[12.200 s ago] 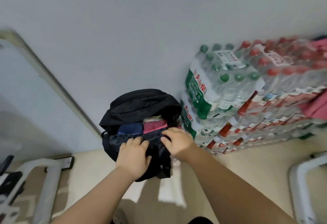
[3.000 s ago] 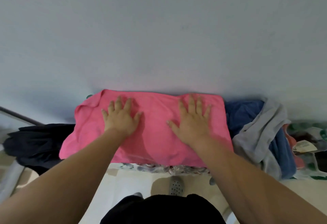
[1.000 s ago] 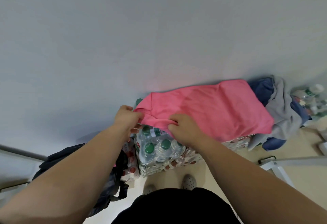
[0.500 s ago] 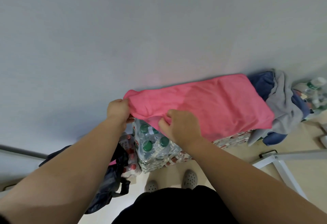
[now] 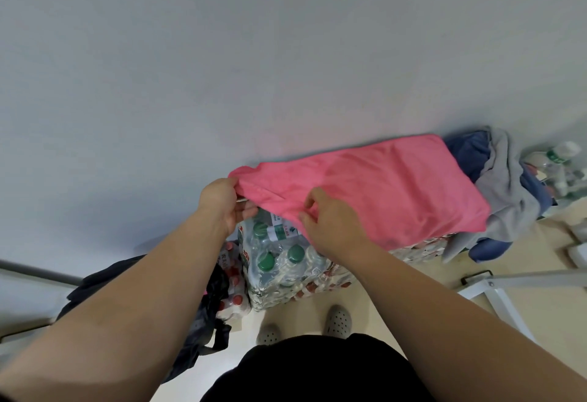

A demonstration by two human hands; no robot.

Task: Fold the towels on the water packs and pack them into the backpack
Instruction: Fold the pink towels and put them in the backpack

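Left grip (image 5: 222, 204) and right grip (image 5: 333, 223) each pinch the left-hand edge of the pink towel (image 5: 390, 188), fingers curled into the cloth. The towel lies spread along the top of the water packs (image 5: 279, 262), against the wall, with its right end flat and its left end raised off the packs. Three seconds ago both palms lay flat on it, smoothing. Since then the hands have gone to that left edge and lifted it, so the green-capped bottles beneath now show. I judge this the start of a fold, left end carried over to the right.

The black backpack (image 5: 101, 284) sits on the floor just beside the packs' left end, partly hidden by the left forearm. A grey towel (image 5: 505, 198) and a blue towel (image 5: 470, 154) are heaped unfolded at the packs' right end, touching the pink one.

The left grip holds the far corner; the right grip holds the near edge, back of the hand up. Both forearms reach forward.
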